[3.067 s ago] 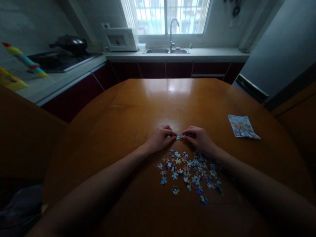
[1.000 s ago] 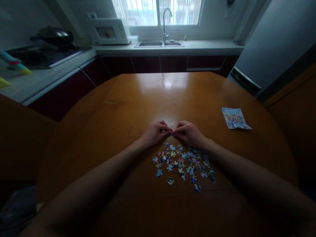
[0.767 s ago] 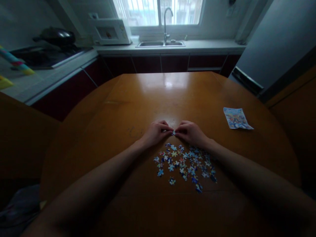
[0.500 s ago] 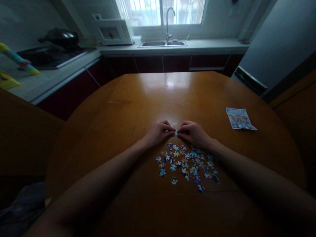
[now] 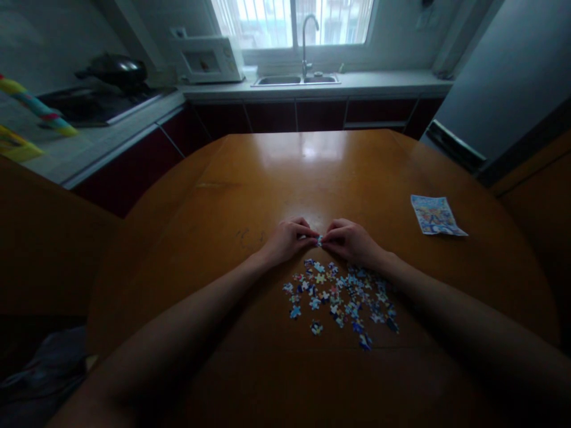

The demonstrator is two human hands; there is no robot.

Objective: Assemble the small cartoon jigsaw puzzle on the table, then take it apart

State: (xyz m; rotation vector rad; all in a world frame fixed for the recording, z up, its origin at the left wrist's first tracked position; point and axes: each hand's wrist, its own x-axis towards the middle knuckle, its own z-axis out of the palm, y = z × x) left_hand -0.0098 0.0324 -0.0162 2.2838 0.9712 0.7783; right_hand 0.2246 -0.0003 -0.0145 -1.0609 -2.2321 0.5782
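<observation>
My left hand [image 5: 289, 239] and my right hand [image 5: 350, 241] meet just beyond a loose spread of jigsaw pieces [image 5: 341, 294]. Pinched between the fingertips of both is a small pale-blue jigsaw piece [image 5: 319, 241]; whether it is one piece or two joined is too small to tell. The fingers of each hand are closed on it, close to the tabletop. Part of the spread lies under my right wrist. A single piece [image 5: 316, 327] sits apart at the near side of the spread.
The brown wooden table [image 5: 267, 172] has rounded ends. On its right side lies a creased printed sheet [image 5: 436, 215]. Past the far edge are a counter with a sink [image 5: 279, 81], a microwave [image 5: 212, 59] and a stove with a dark pan [image 5: 118, 70]. A fridge [image 5: 504, 77] stands at right.
Both hands keep their pinch on the jigsaw piece in nearly the same place. The whole view has shifted slightly; the pieces and the sheet lie as before.
</observation>
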